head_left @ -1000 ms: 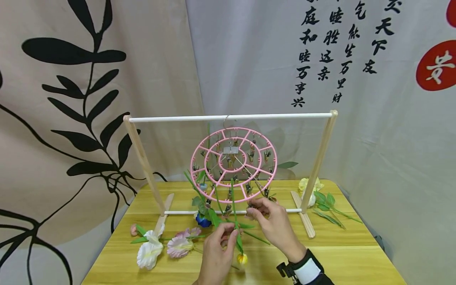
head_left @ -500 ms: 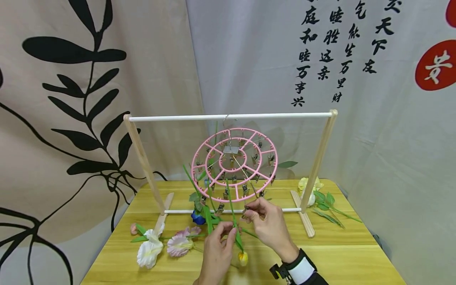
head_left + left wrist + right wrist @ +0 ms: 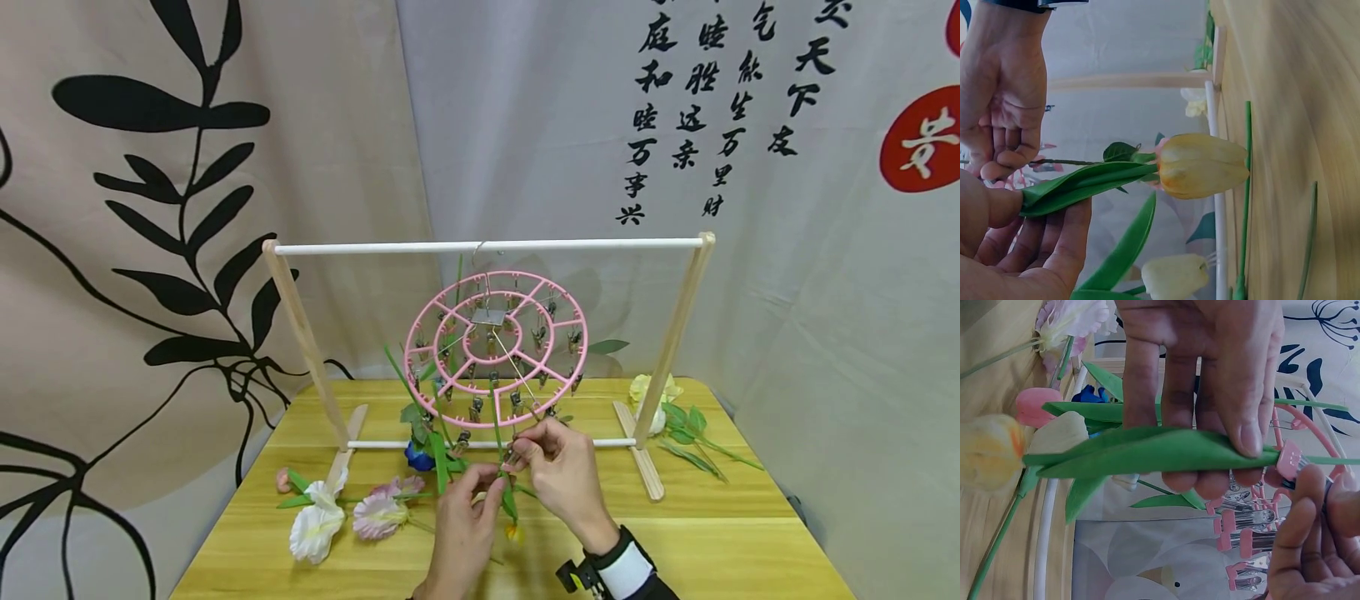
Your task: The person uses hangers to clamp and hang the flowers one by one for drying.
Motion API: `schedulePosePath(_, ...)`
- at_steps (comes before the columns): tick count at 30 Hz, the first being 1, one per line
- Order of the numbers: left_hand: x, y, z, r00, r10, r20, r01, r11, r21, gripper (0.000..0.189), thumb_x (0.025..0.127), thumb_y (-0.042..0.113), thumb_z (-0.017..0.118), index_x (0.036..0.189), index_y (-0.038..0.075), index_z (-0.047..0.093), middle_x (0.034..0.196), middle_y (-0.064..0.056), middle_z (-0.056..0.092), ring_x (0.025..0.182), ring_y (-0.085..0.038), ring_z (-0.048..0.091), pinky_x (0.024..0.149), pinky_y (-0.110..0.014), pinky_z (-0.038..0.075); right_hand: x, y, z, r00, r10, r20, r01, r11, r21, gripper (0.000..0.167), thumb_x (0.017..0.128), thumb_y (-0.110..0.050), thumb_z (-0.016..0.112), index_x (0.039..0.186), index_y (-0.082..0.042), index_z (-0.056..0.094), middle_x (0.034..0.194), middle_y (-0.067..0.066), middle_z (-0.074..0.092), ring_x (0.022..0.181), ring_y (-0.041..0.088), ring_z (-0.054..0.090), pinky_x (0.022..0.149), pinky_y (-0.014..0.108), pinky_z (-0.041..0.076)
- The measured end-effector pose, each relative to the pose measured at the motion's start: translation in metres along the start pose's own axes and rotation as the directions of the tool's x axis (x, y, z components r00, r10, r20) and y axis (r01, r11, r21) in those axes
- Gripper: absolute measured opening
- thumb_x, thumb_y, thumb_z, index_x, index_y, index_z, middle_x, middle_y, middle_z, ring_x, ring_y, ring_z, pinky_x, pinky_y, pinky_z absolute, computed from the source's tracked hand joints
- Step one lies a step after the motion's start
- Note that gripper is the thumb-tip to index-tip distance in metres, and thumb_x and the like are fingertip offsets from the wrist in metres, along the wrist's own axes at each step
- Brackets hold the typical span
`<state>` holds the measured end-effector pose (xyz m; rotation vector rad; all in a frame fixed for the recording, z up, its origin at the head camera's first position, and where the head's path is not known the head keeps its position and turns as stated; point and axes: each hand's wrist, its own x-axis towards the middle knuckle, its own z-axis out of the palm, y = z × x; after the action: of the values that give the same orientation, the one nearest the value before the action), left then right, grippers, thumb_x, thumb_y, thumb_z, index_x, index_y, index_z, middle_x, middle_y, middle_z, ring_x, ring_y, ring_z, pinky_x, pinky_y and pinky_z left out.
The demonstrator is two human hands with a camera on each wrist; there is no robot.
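In the head view my left hand (image 3: 468, 508) pinches a yellow tulip (image 3: 1204, 165) by its stem and green leaf, bloom hanging downward. My right hand (image 3: 558, 475) is just above and right of it. Its thumb and fingers pinch a metal clip with pink tips (image 3: 1289, 459), which sits against the stem at the leaf's upper end in the right wrist view. Whether its tips are closed on the stem is unclear. The clip belongs to a round pink hanging rack (image 3: 517, 273) carrying several more such clips.
The rack hangs from a white bar (image 3: 600, 244) on a wooden frame. Tulips and a blue flower (image 3: 418, 456) hang at its left. White (image 3: 315, 533) and pale purple (image 3: 378, 517) flowers lie left on the table (image 3: 712, 542); yellow and white ones (image 3: 651, 392) lie right.
My right hand has moved left and slightly down, bringing the clip to the tulip stem beside my left hand. The rack has tilted a little. The tulip bloom now shows less in the head view.
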<state>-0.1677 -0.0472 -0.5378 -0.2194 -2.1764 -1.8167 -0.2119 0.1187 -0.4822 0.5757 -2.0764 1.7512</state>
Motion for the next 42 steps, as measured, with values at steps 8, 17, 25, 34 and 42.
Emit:
schedulePosePath(8, 0.001, 0.000, 0.003, 1.000, 0.003, 0.026, -0.002, 1.000, -0.026, 0.011, 0.116, 0.013, 0.074, 0.126, 0.013, 0.080, 0.121, -0.007, 0.087, 0.114, -0.023, 0.085, 0.095, -0.027, 0.071, -0.001, 0.001, 0.000, 0.999, 0.054, 0.007, -0.054, 0.999, 0.001, 0.011, 0.105, 0.006, 0.082, 0.103, -0.005, 0.082, 0.093, 0.012, 0.087, 0.070, 0.015, 0.081, 0.065, 0.030, 0.070)
schedulePosePath(17, 0.005, 0.000, 0.004, 0.999, -0.041, 0.017, 0.041, 0.999, 0.013, 0.013, 0.114, 0.017, 0.078, 0.127, 0.015, 0.080, 0.121, -0.003, 0.086, 0.115, -0.018, 0.082, 0.098, -0.024, 0.070, -0.006, -0.001, -0.002, 0.994, 0.107, 0.024, -0.106, 0.993, -0.051, 0.010, 0.108, -0.017, 0.084, 0.117, -0.011, 0.084, 0.098, 0.004, 0.088, 0.080, 0.012, 0.084, 0.095, 0.038, 0.071)
schedulePosePath(25, 0.007, -0.002, 0.003, 0.999, -0.045, -0.030, 0.047, 0.996, 0.072, 0.011, 0.112, 0.014, 0.081, 0.122, 0.017, 0.081, 0.117, -0.001, 0.086, 0.113, -0.017, 0.082, 0.097, -0.022, 0.069, -0.011, -0.001, -0.002, 0.991, 0.128, 0.048, -0.126, 0.992, -0.030, 0.020, 0.110, -0.024, 0.085, 0.126, -0.012, 0.085, 0.109, 0.006, 0.089, 0.092, 0.014, 0.087, 0.087, 0.024, 0.069)
schedulePosePath(34, 0.007, -0.003, -0.008, 0.997, -0.059, -0.054, 0.063, 0.995, 0.081, 0.013, 0.112, 0.011, 0.079, 0.124, 0.018, 0.080, 0.121, -0.001, 0.085, 0.115, -0.017, 0.082, 0.097, -0.025, 0.070, -0.016, -0.004, -0.001, 0.991, 0.093, 0.093, -0.086, 0.993, -0.080, 0.033, 0.111, -0.018, 0.083, 0.143, -0.012, 0.081, 0.112, 0.009, 0.089, 0.091, 0.014, 0.087, 0.083, 0.025, 0.070)
schedulePosePath(42, 0.010, -0.008, -0.024, 0.995, -0.046, -0.093, 0.054, 0.994, 0.094, 0.015, 0.112, 0.010, 0.080, 0.126, 0.015, 0.080, 0.120, -0.002, 0.086, 0.110, -0.018, 0.083, 0.092, -0.023, 0.069, -0.026, 0.003, -0.010, 0.989, 0.054, 0.140, -0.034, 0.990, -0.140, 0.022, 0.113, -0.022, 0.080, 0.134, -0.015, 0.083, 0.110, -0.005, 0.088, 0.090, 0.011, 0.085, 0.084, 0.026, 0.070)
